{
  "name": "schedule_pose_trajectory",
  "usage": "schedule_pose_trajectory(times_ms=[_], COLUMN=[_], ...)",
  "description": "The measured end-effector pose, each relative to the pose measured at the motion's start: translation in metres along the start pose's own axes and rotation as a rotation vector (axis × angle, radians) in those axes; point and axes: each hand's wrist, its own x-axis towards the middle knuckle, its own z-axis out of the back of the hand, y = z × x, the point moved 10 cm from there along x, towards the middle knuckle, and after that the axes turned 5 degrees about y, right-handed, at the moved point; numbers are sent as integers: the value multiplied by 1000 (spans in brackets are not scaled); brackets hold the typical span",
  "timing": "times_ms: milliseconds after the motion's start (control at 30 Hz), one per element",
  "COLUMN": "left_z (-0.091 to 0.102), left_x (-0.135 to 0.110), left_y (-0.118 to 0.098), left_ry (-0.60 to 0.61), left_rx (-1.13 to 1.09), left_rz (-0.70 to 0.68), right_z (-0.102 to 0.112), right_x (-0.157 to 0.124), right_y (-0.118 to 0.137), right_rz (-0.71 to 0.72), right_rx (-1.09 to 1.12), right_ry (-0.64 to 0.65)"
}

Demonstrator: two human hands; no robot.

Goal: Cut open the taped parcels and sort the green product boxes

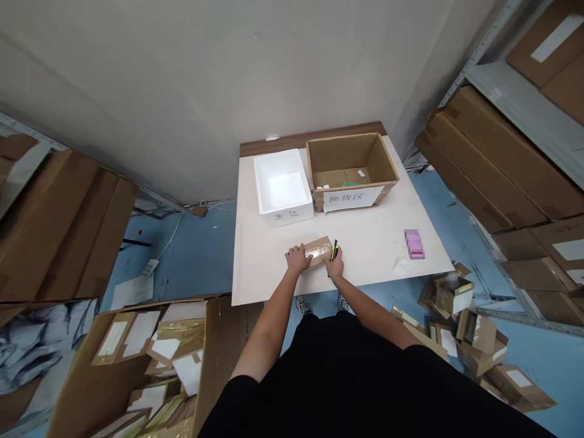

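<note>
A small taped cardboard parcel (318, 250) lies on the white table (365, 243) near its front edge. My left hand (297, 258) is closed on the parcel's left end and holds it down. Against the parcel's right end, my right hand (335, 263) grips a yellow-and-black utility knife (334, 249), which points away from me.
A white foam box (283, 187) and an open cardboard box (350, 167) with a paper label stand at the table's back. A pink item (414, 243) lies to the right. A big carton of parcels (150, 359) sits on the floor at left, opened boxes (474, 340) at right, and shelves on both sides.
</note>
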Motion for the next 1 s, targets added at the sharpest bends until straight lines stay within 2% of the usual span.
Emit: schedule_pose_trajectory(times_ms=[67, 133, 233, 300, 367, 433, 500, 600, 667, 733, 800, 900, 1000], left_z=[-7, -24, -51, -54, -40, -18, -2, -2, -10, -19, -30, -47, -61], left_x=[-11, -23, -37, -40, -37, -28, -18, -7, -2, 1, -1, -9, -15], left_y=[13, 20, 15, 11, 13, 10, -4, -31, -41, -46, -52, -61, -68], left_ry=[-25, 6, 93, 101, 47, -27, -42, 57, 107, 102, 57, -29, -82], left_rx=[-42, -118, -232, -230, -158, -54, 45, 146, 171, 184, 189, 166, 163], left_rz=[117, 182, 119, 55, 9, -75, -242, -493, -542, -510, -439, -292, -144], right_z=[-6, -14, -24, -26, -21, -5, 17, 30, 25, 22, 25, 36, 41], right_x=[20, 43, 75, 91, 100, 99, 86, 53, 32, 22, 26, 48, 70], right_y=[24, 51, 96, 121, 131, 125, 102, 48, 15, -4, -6, 15, 39], right_rz=[17, 37, 111, 170, 198, 203, 197, 151, 103, 59, 25, 41, 127], right_rx=[-101, -158, -263, -326, -359, -345, -284, -206, -163, -119, -96, -122, -207], right_ry=[-14, 29, 88, 126, 184, 188, 143, 139, 169, 151, 102, 73, 166])
